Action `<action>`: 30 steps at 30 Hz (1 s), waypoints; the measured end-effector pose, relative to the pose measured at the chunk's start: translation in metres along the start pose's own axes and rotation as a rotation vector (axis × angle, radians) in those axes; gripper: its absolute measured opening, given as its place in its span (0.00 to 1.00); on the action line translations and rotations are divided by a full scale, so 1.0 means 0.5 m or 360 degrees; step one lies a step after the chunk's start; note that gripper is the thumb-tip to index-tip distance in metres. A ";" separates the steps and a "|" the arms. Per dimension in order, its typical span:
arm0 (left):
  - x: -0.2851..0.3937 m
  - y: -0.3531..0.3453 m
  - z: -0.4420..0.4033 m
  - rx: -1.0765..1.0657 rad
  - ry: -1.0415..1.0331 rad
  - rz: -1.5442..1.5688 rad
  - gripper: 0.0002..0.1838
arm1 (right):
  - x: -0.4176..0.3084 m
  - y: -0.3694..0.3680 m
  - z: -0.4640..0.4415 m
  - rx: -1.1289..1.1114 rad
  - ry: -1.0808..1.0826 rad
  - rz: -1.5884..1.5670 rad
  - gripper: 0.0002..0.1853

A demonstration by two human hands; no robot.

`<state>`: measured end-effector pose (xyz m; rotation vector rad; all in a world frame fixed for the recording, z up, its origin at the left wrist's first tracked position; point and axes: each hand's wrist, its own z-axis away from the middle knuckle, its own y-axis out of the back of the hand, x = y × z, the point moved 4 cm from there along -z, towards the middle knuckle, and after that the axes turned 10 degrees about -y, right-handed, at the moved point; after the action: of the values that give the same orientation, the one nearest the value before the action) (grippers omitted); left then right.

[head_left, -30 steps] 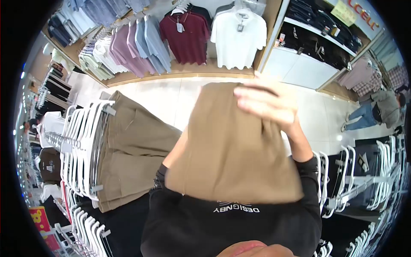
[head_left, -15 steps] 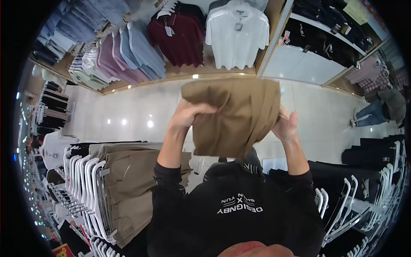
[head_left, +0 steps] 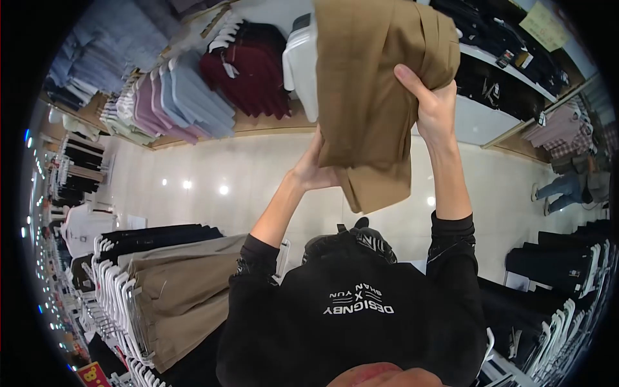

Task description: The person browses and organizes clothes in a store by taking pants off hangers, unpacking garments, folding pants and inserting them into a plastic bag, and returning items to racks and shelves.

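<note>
Folded brown trousers are held up in front of me, over the aisle, with a lower flap hanging loose. My right hand grips their right edge, thumb on the near face and fingers hidden behind the cloth. Low on the left side, my left hand holds the trousers from beneath, its fingers partly covered by fabric.
Khaki trousers hang on a rack with white hangers at my left. Dark trousers hang at my right. Beyond the tiled floor are maroon shirts and blue shirts. A person stands far right.
Both hands have raised the brown trousers up and to the right, and the cloth now hangs longer. My right hand's thumb has come onto the near face; the left has shifted lower on the cloth.
</note>
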<state>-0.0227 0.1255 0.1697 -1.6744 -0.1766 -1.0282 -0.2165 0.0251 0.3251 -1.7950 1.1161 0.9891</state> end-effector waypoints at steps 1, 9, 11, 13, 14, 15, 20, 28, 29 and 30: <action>-0.017 0.025 -0.040 0.0023 -0.0003 0.0315 0.56 | -0.019 0.021 -0.005 0.0038 0.0108 0.0213 0.19; 0.034 0.033 -0.240 0.0226 -0.0235 0.0279 0.37 | -0.043 0.152 0.057 -0.1092 0.1007 0.0971 0.10; 0.065 0.054 -0.269 0.0028 -0.0284 -0.0072 0.36 | -0.020 0.185 0.085 -0.1064 0.0967 0.1194 0.07; 0.107 0.061 -0.273 0.0141 -0.0171 -0.0339 0.35 | 0.017 0.221 0.099 -0.1135 0.0934 0.1386 0.08; 0.131 0.056 -0.278 0.0196 -0.0109 -0.0468 0.36 | 0.040 0.235 0.095 -0.1219 0.0841 0.1490 0.08; 0.156 0.045 -0.288 0.0203 -0.0094 -0.0702 0.34 | 0.064 0.248 0.089 -0.1302 0.0744 0.1594 0.09; 0.246 -0.025 -0.368 -0.0246 -0.0390 -0.2071 0.29 | 0.074 0.302 -0.054 -0.1215 0.0316 0.1736 0.37; 0.366 -0.049 -0.543 -0.0579 -0.0310 -0.2396 0.16 | 0.207 0.203 -0.336 -0.1035 -0.0437 0.1635 0.43; 0.388 -0.027 -0.562 -0.0572 -0.0428 -0.2326 0.16 | 0.234 0.204 -0.368 -0.1104 -0.0406 0.1660 0.38; 0.402 0.004 -0.581 -0.0566 -0.0534 -0.2252 0.16 | 0.258 0.207 -0.401 -0.1174 -0.0383 0.1676 0.33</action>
<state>-0.0536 -0.1963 0.3124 -1.9687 -1.6471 -1.8152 -0.2314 -0.2270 0.2650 -1.4402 1.7057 2.4116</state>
